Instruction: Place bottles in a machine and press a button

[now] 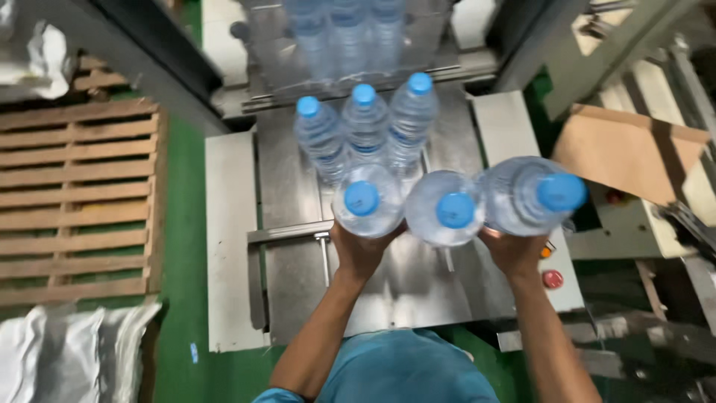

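Three clear water bottles with blue caps are lifted above a steel machine table (291,283). My left hand (359,250) grips the left bottle (367,201) from below. My right hand (514,250) holds the right bottle (531,195), which tilts outward. The middle bottle (446,209) is pressed between the other two. Behind them three more blue-capped bottles (365,130) stand in a row on the table.
Further bottles (347,33) stand blurred at the machine's mouth behind. A wooden pallet (78,198) lies on the green floor at left, with white sacks (67,351) below it. Brown cardboard (630,149) sits at right. A red button (553,278) is near my right wrist.
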